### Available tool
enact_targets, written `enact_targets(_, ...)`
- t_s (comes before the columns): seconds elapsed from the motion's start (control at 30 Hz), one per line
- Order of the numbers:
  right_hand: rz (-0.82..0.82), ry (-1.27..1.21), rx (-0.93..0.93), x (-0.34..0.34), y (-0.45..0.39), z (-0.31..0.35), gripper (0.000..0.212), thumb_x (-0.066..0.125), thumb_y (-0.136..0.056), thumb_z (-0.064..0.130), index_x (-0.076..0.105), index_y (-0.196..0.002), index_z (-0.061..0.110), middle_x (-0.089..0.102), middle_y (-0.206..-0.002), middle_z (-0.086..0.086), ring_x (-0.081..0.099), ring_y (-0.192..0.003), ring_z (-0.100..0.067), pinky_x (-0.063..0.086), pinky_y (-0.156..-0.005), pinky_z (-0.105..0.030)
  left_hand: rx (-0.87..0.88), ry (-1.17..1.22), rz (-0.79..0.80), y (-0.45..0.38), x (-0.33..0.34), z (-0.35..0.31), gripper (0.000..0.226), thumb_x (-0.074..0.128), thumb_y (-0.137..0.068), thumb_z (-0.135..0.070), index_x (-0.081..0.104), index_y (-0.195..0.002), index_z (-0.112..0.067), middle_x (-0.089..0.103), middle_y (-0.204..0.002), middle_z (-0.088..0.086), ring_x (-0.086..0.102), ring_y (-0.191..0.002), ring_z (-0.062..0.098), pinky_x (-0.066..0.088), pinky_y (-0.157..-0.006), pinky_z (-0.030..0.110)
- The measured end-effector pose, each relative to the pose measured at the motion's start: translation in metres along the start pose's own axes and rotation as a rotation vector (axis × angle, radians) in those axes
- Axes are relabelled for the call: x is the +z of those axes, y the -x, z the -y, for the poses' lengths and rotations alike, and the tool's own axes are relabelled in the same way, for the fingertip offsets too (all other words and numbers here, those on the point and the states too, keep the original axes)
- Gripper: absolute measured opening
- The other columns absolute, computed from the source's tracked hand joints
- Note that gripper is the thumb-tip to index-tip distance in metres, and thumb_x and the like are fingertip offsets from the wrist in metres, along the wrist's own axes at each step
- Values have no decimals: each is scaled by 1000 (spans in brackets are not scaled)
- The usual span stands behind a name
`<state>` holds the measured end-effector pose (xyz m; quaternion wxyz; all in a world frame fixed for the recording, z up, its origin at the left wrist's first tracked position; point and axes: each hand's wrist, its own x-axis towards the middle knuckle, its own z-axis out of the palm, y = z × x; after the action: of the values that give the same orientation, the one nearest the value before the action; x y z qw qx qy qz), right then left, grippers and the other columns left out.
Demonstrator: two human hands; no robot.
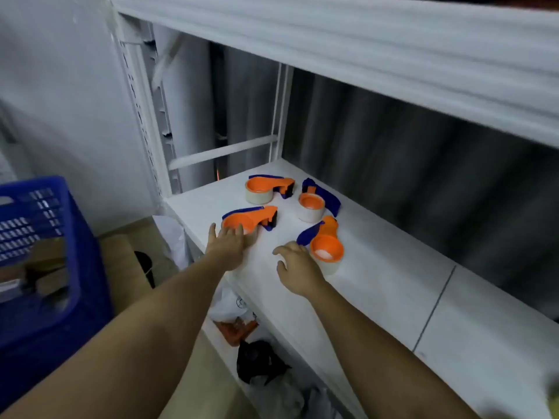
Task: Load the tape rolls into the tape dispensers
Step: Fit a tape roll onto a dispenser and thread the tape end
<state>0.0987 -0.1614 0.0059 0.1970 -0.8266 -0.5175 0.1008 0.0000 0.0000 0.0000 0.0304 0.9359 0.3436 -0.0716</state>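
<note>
Bare shelf (378, 285) right of right fingers (284, 251); four dispensers (326, 247) crowd ahead of both hands; upper shelf (363, 55) overhangs above fingers.

no readable text, label, brand, number or sign appears anywhere in this view. the four orange-and-blue tape dispensers (251, 217) on the white shelf (378, 285) carry no legible marking, and the blue crate (45, 267) at near left shows none either. a white plastic bag (230, 303) on the lower shelf bears a faint round mark, too blurred to read.
</note>
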Motion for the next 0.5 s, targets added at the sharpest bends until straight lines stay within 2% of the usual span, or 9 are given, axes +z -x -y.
enact_targets(0.1,-43,59,-4,4,-11,2,36,44,-95,16,51,-131,17,46,-130,-4,40,-122,-22,43,-96,-36,48,-38,7,-11,-3,5,45,34,-98,-23,32,-141,-12,38,-146,9,20,-142,26,-6,-114,54)
enact_targets(0.2,-67,67,-2,8,-23,8,36,44,-95,15,51,-130,18,47,-131,-2,39,-123,-20,43,-95,-34,105,-55,23,-20,-4,5,41,29,-100,-25,35,-140,-15,42,-144,9,26,-140,27,-7,-115,52)
enact_targets(0.33,-75,50,-29,12,-34,18,37,44,-94,14,53,-130,17,49,-131,-4,38,-126,-21,40,-98,-34,166,81,-48,-24,-6,8,32,26,-101,-30,55,-111,-19,63,-110,3,49,-117,21,-1,-115,46)
enact_targets(0.4,-44,42,-19,12,-41,22,38,45,-93,14,51,-131,15,47,-134,-5,36,-128,-22,38,-101,-35,207,131,-88,-24,-6,11,21,35,-97,-24,55,-98,-21,64,-99,1,52,-108,21,3,-113,45)
enact_targets(0.5,-1,19,34,9,-50,22,46,47,-93,14,42,-139,16,40,-143,-6,31,-134,-22,36,-104,-35,205,268,-165,-25,-11,17,15,40,-93,-17,54,-92,-21,61,-94,0,52,-100,20,11,-110,45)
